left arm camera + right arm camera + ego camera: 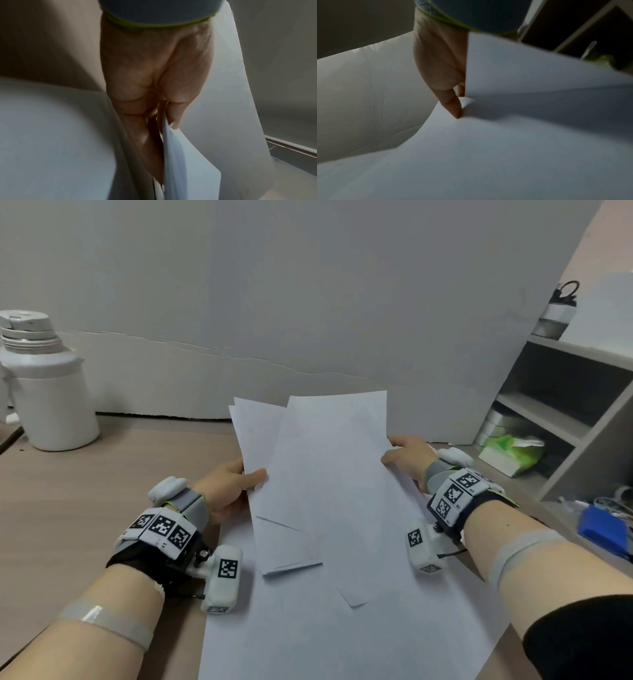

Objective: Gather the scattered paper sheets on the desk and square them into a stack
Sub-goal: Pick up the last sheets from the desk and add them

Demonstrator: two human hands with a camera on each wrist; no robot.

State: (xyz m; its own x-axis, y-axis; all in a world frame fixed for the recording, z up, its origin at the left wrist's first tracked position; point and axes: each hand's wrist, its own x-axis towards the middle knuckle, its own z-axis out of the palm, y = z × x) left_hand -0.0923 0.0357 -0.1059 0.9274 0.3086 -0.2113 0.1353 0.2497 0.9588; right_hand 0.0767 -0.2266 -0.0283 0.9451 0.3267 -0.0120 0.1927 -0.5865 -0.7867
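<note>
Nearest, one large white paper sheet (342, 638) lies flat on the tan wooden desk (85, 508). Above it, left hand (229, 491) and right hand (407, 460) each pinch opposite edges of the fanned, skewed white paper sheets (325, 474). Risk: a loose sheet sliding out, since corners are misaligned. Only the left wrist view shows fingers (147, 135) beneath the paper.

Head view looking down over desk (85, 508), wrist views close along each palm, all sharing paper sheets (329, 474).

White paper sheets (329, 474) — fanned, askew, raised off desk (85, 508).
</note>
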